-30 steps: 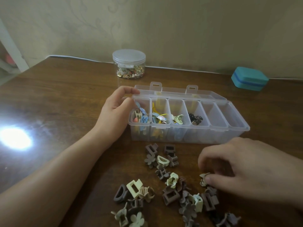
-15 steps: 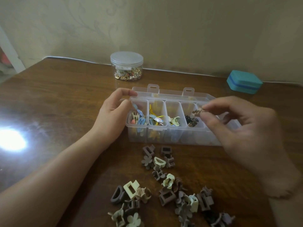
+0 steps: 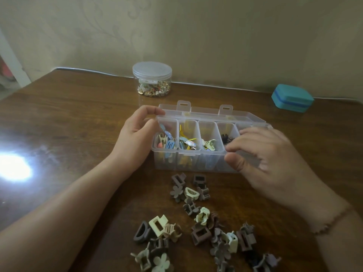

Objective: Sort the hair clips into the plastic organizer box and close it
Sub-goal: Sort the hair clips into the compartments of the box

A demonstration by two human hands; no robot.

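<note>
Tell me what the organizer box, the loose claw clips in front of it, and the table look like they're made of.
Organizer box: clear, slightly frosted plastic; the clips inside show through its walls. Loose claw clips: probably matte plastic in brown, beige and cream, with no shine on them. Table: wood or wood-look veneer, glossy; grain lines run across it and a bright light reflects at the left.

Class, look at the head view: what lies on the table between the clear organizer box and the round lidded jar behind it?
Nothing: in the head view only bare brown table shows between the organizer box and the jar; the box's open lid lies back toward the jar.
</note>
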